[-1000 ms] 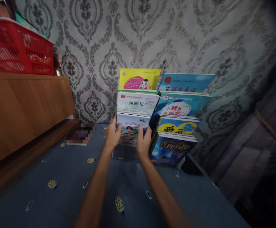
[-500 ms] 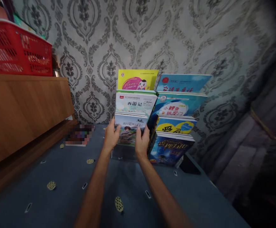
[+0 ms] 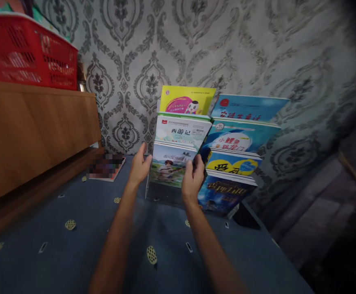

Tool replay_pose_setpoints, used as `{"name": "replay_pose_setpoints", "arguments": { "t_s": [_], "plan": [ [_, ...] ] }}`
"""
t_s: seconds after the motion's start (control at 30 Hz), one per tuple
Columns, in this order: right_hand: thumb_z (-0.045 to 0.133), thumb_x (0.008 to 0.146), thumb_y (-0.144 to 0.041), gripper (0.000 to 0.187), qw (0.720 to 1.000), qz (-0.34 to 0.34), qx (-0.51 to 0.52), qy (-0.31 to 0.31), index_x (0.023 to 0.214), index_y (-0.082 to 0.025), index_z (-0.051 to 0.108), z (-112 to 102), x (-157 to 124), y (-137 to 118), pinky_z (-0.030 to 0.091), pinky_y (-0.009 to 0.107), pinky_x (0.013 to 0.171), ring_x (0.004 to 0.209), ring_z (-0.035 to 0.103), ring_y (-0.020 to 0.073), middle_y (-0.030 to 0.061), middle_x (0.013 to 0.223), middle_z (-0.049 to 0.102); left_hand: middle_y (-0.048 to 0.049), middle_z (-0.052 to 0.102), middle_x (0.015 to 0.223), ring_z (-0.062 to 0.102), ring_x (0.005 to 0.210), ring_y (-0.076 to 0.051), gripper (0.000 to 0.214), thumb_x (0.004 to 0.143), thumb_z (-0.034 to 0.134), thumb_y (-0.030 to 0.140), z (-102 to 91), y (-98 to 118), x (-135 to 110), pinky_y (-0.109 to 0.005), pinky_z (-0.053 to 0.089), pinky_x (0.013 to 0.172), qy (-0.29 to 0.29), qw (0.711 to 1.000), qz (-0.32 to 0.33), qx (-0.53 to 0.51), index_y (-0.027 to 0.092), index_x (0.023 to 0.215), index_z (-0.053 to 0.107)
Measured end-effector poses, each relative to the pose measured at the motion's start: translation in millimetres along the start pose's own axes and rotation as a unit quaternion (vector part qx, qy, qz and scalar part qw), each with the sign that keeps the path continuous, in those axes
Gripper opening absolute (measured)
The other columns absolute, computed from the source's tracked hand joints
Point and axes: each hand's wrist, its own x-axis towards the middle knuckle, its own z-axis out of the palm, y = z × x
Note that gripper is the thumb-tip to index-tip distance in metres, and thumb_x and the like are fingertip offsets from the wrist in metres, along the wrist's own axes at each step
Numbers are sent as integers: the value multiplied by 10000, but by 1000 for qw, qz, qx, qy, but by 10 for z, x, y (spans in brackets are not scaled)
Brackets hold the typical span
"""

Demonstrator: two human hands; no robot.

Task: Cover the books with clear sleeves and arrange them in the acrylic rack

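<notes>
A tiered clear book rack (image 3: pixel 162 196) stands against the patterned wall on a blue surface. My left hand (image 3: pixel 139 167) and my right hand (image 3: pixel 193 179) grip the two side edges of a book with a cartoon child on its cover (image 3: pixel 170 165), which sits in the lower left tier. Above it are a white-covered book (image 3: pixel 182 130) and a yellow book (image 3: pixel 186 100). The right column holds blue books (image 3: pixel 235 139), a yellow-labelled one (image 3: pixel 233 163) and a dark one (image 3: pixel 223 192).
A wooden cabinet (image 3: pixel 37 130) stands at the left with a red plastic basket (image 3: pixel 27 53) on top. A flat book (image 3: pixel 106 167) lies on the blue patterned surface (image 3: pixel 74 245) near the cabinet. Dark curtains (image 3: pixel 333 196) hang at the right.
The view has shifted slightly, so the rack sits a little more to the right. My hands stay on the book's edges; my left hand's fingers have loosened along its left edge.
</notes>
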Motion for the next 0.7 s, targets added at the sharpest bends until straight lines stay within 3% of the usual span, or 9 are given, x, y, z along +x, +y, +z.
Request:
{"name": "replay_pose_setpoints", "arguments": {
  "t_s": [0.17, 0.3, 0.4, 0.5, 0.6, 0.7],
  "plan": [
    [425, 1011, -384, 457, 995, -76, 37, 45, 1402, -165, 512, -76, -3, -330, 413, 520, 1114, 1336, 516, 267, 159, 1404, 546, -192, 591, 1403, 573, 1320, -300, 562, 819, 554, 151, -363, 151, 55, -530, 403, 1153, 83, 993, -45, -66, 104, 1378, 534],
    [444, 1019, -301, 333, 989, -128, 70, -25, 1285, -166, 590, -37, -407, -634, 417, 528, 1110, 1286, 547, 254, 147, 1299, 601, -194, 657, 1271, 669, 1177, -317, 472, 824, 552, 171, -658, 254, 41, -530, 549, 983, 155, 978, -99, -101, 105, 1290, 576],
    [430, 1002, -222, 312, 960, -98, 52, -257, 1262, -207, 602, -28, -1024, -680, 421, 500, 1132, 1314, 528, 226, 129, 1349, 594, -149, 701, 1177, 721, 1043, -252, 388, 822, 560, 205, -807, 239, 13, -442, 598, 893, 195, 968, -119, -106, 138, 1201, 608],
    [478, 935, -148, 435, 868, -96, 14, -487, 1365, -168, 544, -88, -1617, -612, 401, 486, 1160, 1424, 425, 256, 164, 1518, 468, -108, 728, 1109, 731, 953, -195, 322, 825, 563, 237, -907, 130, 5, -357, 605, 828, 225, 962, -122, -94, 164, 1132, 624],
    [517, 919, -143, 456, 792, -86, -42, -604, 1373, -118, 545, -166, -1911, -577, 396, 508, 1151, 1408, 433, 300, 202, 1520, 461, -109, 735, 1101, 728, 961, -192, 308, 856, 516, 244, -1000, -55, 7, -324, 598, 808, 250, 958, -135, -39, 164, 1132, 626],
    [522, 942, -164, 386, 752, -100, -67, -648, 1315, -104, 599, -195, -1929, -619, 397, 507, 1135, 1346, 479, 307, 208, 1461, 518, -118, 728, 1151, 707, 1044, -204, 348, 905, 434, 218, -1108, -264, -43, -339, 578, 887, 231, 935, -193, 187, 161, 1192, 622]
  ]
}}
